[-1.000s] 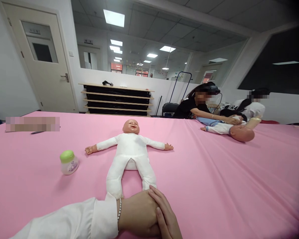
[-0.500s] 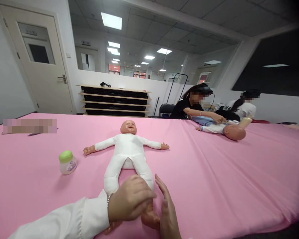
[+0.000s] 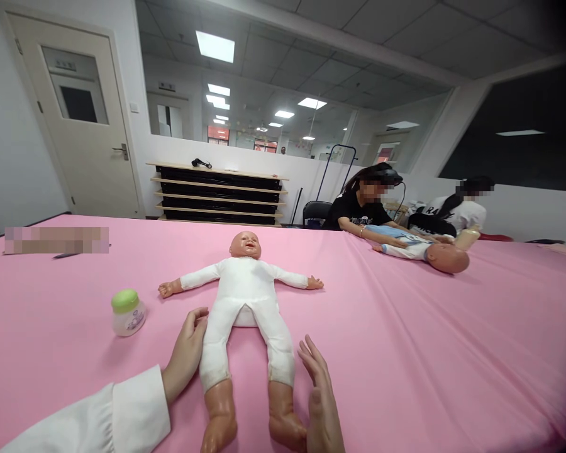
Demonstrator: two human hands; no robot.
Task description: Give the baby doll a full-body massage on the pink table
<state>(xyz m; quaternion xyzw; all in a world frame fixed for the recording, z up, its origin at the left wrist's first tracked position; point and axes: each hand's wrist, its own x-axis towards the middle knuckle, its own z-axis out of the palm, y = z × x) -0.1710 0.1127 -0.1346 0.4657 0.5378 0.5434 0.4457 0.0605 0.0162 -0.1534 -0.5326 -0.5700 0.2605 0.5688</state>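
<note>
A baby doll (image 3: 246,289) with a white cloth body lies on its back, arms spread and feet toward me. My left hand (image 3: 187,353) rests along the outer side of the leg on the left, fingers extended and slightly curled. Beside the other lower leg, my right hand (image 3: 321,396) is held on edge with its fingers stretched out, gripping nothing; its heel is close to the doll's foot, and I cannot tell whether they touch. Left of the doll stands a cream jar (image 3: 128,313) with a green lid.
A pink sheet (image 3: 405,365) covers the table. Across it at the right, a person (image 3: 365,204) in a black shirt handles another doll (image 3: 447,257), with a bottle (image 3: 466,238) nearby. A second person (image 3: 466,211) sits behind. A low rack (image 3: 219,192) stands against the wall.
My left hand has left the doll's lower leg on the right and moved across to the outer side of the left leg. My right hand stays in nearly the same place.
</note>
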